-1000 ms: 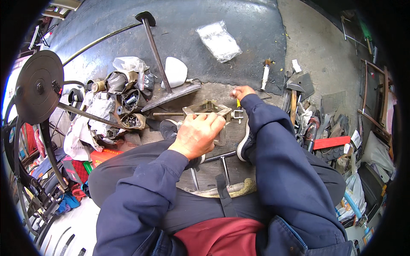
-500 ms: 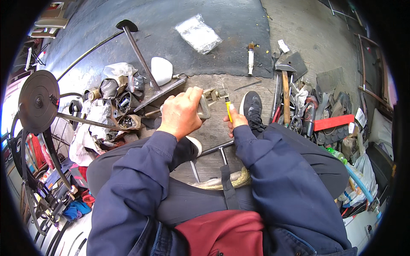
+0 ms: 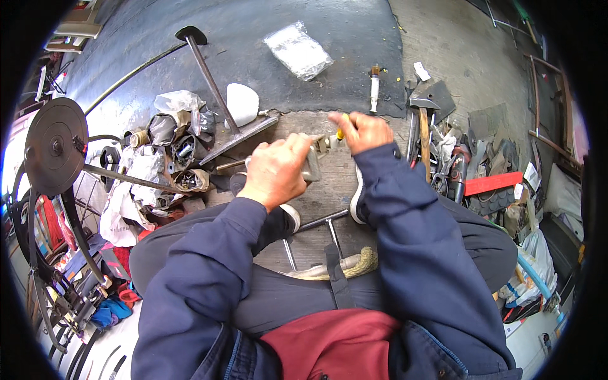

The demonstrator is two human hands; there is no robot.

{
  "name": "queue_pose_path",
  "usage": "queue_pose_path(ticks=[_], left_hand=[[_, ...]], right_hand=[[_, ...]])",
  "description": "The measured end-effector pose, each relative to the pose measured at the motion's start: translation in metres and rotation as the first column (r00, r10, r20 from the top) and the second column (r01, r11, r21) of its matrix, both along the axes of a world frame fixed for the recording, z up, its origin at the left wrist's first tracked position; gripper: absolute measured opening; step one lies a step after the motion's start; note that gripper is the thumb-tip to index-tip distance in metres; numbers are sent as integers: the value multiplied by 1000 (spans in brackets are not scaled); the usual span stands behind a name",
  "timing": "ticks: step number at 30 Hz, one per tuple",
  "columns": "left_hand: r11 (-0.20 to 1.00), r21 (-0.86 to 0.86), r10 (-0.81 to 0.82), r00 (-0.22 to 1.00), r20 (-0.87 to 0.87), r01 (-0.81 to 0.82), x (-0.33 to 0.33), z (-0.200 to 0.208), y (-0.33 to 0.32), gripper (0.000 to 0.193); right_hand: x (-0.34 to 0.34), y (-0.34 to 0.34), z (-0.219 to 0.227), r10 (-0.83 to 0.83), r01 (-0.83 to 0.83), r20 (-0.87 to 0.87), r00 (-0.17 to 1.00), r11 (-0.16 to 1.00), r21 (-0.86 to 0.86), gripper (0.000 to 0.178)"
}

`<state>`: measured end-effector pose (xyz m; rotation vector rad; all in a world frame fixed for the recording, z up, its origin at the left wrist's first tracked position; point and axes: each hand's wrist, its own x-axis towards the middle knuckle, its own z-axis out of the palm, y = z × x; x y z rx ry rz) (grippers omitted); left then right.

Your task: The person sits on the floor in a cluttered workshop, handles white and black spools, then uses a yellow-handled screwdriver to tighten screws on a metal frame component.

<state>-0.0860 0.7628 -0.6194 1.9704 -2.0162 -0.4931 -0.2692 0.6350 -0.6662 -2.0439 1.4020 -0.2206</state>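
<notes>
My left hand (image 3: 278,170) is wrapped round a grey, boxy metal part (image 3: 311,166) between my knees. From its far end juts a dull brass-coloured fitting (image 3: 322,144). Beside that fitting, my right hand (image 3: 369,133) is closed on a yellow-handled tool (image 3: 341,134), thumb pointing left. The tool's metal end meets the fitting, but its exact shape is too small to make out. Most of the handle is hidden by my fingers.
A hammer (image 3: 424,142) and an angle grinder (image 3: 458,166) lie at the right. A syringe (image 3: 374,88) and a clear plastic packet (image 3: 297,50) lie ahead. Bags of parts (image 3: 180,145) crowd the left, beside a metal stand (image 3: 215,85) and a black disc (image 3: 57,145).
My right hand has swung up and away from me with the yellow-handled tool, from below the fitting to its right side. My left hand has shifted slightly right, keeping its grip.
</notes>
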Motion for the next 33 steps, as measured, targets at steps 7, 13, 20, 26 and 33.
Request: queue_pose_path(ticks=[7,13,20,26,33], left_hand=[[998,31,-63,998,-7,63,-2,2,3,43],[988,76,-131,991,-31,133,-3,4,4,45],[999,29,-20,1000,-16,21,5,3,-3,44],[1000,-14,-5,1000,12,5,4,-2,-7,47],[995,-45,89,996,11,-89,-1,-2,-6,49]], right_hand=[[31,-53,-98,65,-48,-56,996,965,259,59],[-4,-39,-194,69,-4,-79,994,779,627,61],[-24,28,-218,-245,305,-246,938,242,921,68],[-42,90,-170,-535,365,-265,803,89,927,87],[-49,117,-76,-578,345,-61,814,397,850,85]])
